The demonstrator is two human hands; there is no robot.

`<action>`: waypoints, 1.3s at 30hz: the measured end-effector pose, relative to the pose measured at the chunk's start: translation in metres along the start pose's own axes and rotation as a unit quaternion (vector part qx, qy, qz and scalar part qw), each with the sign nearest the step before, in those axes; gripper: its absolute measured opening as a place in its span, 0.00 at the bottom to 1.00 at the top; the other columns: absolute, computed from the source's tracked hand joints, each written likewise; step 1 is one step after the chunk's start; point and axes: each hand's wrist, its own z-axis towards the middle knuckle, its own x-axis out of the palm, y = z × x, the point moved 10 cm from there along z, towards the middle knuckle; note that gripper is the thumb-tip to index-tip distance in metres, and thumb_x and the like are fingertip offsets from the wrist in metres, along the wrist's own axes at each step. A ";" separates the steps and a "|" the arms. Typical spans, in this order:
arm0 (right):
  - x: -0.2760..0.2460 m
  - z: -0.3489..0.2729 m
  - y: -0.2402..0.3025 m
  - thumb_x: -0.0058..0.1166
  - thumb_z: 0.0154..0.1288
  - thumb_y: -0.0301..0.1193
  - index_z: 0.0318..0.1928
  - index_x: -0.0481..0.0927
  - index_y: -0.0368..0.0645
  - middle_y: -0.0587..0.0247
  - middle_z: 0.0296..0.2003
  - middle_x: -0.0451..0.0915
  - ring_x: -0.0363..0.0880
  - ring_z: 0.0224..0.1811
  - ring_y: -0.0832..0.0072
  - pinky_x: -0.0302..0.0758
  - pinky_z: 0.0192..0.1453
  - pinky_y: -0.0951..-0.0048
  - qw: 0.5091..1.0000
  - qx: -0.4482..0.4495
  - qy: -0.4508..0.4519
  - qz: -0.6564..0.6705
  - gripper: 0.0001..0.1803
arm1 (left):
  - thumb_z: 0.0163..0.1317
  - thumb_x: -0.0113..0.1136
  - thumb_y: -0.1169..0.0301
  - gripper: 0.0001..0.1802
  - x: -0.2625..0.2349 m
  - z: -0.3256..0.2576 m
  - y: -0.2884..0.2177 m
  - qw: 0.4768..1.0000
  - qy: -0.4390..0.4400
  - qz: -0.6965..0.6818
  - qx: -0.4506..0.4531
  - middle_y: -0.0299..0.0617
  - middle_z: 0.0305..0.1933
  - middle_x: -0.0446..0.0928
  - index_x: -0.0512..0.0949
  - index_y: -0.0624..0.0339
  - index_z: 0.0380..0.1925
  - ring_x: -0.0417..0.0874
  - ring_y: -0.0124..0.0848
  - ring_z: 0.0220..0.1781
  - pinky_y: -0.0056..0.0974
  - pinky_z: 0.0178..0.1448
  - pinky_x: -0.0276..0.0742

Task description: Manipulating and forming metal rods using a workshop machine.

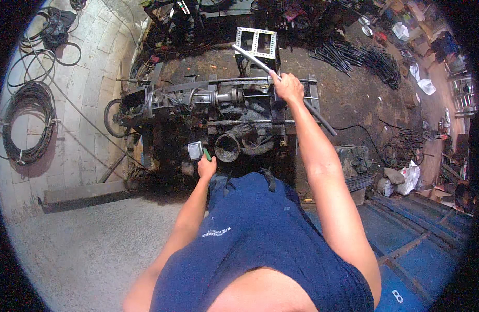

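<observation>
While the right hand [289, 87] wraps tight around a metal pipe [255, 60], that pipe slants over the right end of the machine [226, 97], its far tip up by the white frame [255, 42] just beyond. Down on the machine's near side, the left hand [207, 166] curls closed about a green handle [207, 154]; whether the pale square piece [195, 151] joins it, I can't tell. Small white print shows on the navy shirt [244, 223] before the machine, a white figure on the blue floor [426, 265] to its near right. Brown floor [348, 104] stretches right of the machine toward black rods [364, 61]; a pale wall [83, 99] hems its left.
</observation>
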 end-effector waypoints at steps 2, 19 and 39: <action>0.003 -0.002 -0.003 0.38 0.67 0.62 0.48 0.82 0.41 0.46 0.49 0.79 0.77 0.53 0.49 0.72 0.56 0.52 1.000 0.005 0.014 -0.009 0.36 | 0.56 0.59 0.54 0.28 0.006 0.003 0.002 1.000 0.025 0.000 -0.009 0.61 0.44 0.80 0.75 0.63 0.52 0.80 0.57 0.49 0.53 0.54 0.75; 0.155 -0.174 -0.245 0.55 0.58 0.46 0.57 0.71 0.42 0.46 0.51 0.72 0.71 0.58 0.49 0.69 0.59 0.49 0.930 0.345 -0.060 0.116 0.30 | 0.57 0.61 0.56 0.24 -0.005 0.000 -0.010 1.000 0.007 0.027 0.014 0.63 0.40 0.80 0.77 0.63 0.48 0.81 0.59 0.46 0.55 0.50 0.76; 0.094 -0.191 -0.162 0.42 0.68 0.33 0.37 0.74 0.27 0.28 0.31 0.78 0.79 0.37 0.36 0.74 0.43 0.44 0.981 0.160 0.105 0.039 0.17 | 0.56 0.62 0.55 0.27 0.002 0.010 0.006 0.999 0.019 0.032 -0.005 0.62 0.43 0.80 0.76 0.65 0.48 0.80 0.57 0.48 0.53 0.53 0.75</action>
